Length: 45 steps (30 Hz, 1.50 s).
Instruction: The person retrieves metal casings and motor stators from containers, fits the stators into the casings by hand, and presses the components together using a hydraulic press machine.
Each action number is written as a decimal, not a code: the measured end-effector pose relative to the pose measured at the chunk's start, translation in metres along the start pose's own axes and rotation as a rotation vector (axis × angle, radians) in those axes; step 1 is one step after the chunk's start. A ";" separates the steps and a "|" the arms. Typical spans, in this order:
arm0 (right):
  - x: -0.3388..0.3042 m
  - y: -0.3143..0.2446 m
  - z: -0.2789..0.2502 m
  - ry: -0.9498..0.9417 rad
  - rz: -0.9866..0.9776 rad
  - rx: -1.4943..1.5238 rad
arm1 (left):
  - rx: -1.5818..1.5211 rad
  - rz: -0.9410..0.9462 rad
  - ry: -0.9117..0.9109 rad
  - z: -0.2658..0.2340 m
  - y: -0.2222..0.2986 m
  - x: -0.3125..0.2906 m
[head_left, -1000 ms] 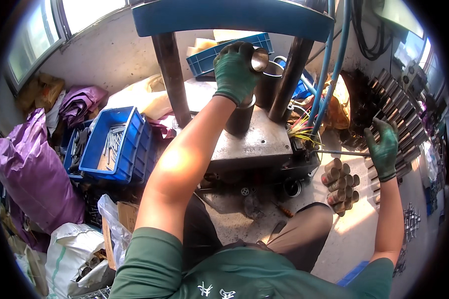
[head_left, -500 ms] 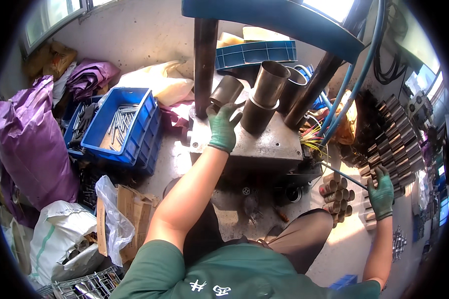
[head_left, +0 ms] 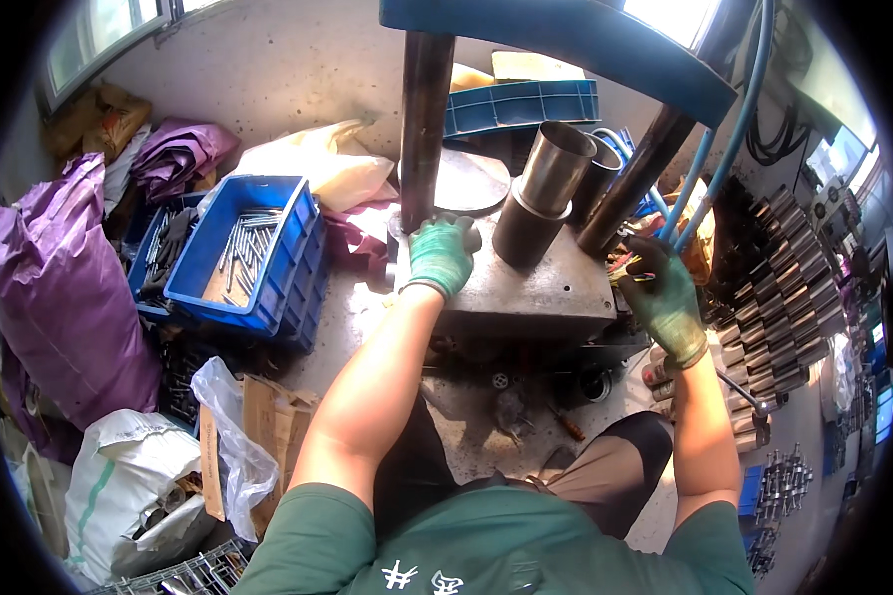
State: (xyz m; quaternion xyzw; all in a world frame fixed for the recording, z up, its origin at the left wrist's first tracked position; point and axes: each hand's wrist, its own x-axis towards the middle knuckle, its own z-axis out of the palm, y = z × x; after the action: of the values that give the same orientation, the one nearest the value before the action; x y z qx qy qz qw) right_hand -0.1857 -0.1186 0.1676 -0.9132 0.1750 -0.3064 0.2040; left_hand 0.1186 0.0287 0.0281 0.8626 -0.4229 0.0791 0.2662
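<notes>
My left hand, in a green glove, is closed at the foot of the left press post. A grey metal tube shows only its end beside the fingers; the glove hides the rest. My right hand, also gloved, hovers right of the press block, its fingers bent but apart, near some coloured wires. On the block a shiny tube stands in a wider dark collar. Another dark tube stands behind it. A black lever lies below my right wrist.
Blue crates with metal rods stand at the left, near a purple sack and a white sack. Stacked metal tubes fill the right side. A blue crossbeam and hoses hang overhead.
My right hand has swung up and left from beside the lever to the block's right side. My left hand has dropped slightly, and the loose tube has come down from before the round plate.
</notes>
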 end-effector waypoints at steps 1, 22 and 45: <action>0.015 0.008 0.008 -0.005 0.050 0.081 | 0.069 -0.008 -0.079 -0.005 0.002 0.002; 0.212 0.042 0.087 0.071 -0.035 0.050 | -0.547 -0.055 -0.115 0.010 -0.001 0.023; -0.062 0.060 0.101 0.154 0.527 1.151 | -0.908 0.209 -0.369 0.026 0.102 -0.056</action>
State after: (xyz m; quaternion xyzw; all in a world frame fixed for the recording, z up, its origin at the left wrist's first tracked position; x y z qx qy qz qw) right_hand -0.1801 -0.1152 0.0344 -0.5589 0.2154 -0.3557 0.7174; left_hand 0.0027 0.0027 0.0259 0.6123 -0.5390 -0.2406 0.5260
